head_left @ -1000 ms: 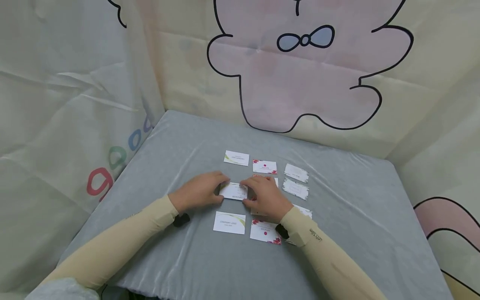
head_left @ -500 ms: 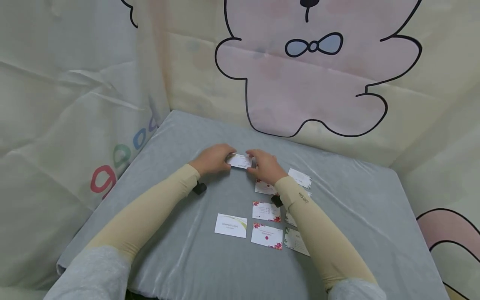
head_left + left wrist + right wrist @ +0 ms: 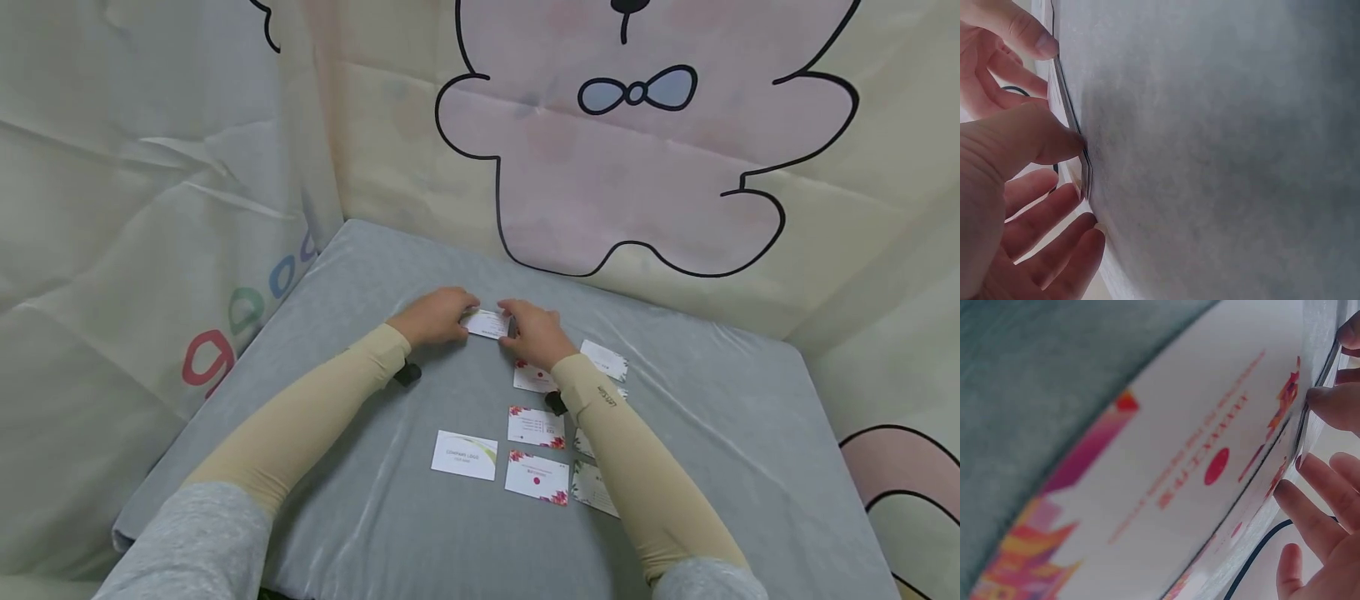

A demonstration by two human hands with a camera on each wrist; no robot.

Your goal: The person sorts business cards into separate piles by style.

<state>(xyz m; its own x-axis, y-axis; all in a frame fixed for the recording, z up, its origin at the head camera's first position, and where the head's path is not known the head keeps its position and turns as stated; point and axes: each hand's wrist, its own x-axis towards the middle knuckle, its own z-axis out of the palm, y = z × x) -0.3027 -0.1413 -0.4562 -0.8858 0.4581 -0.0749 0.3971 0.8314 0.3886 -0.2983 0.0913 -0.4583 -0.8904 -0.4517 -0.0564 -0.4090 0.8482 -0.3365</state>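
My left hand (image 3: 435, 317) and right hand (image 3: 538, 335) hold a white business card (image 3: 486, 324) by its two short ends, near the back of the table. Thumbs are at its near edge, fingers at the far side. In the left wrist view the card edge (image 3: 1064, 100) lies low over the cloth, and more than one thin layer shows at its end. Below my right hand is a white business card with red flowers (image 3: 534, 379), which fills much of the right wrist view (image 3: 1179, 444). My right hand and sleeve partly cover the cards nearby.
A grey cloth-covered table (image 3: 360, 517) carries more business cards: a white one with a green curve (image 3: 464, 455), red-flowered ones (image 3: 537, 477) and green-leafed ones (image 3: 603, 360). Printed fabric (image 3: 675, 208) hangs behind the table and at its sides.
Both hands have carried the white card from the middle of the left column to the far card's spot. Over the last half second they have hardly moved.
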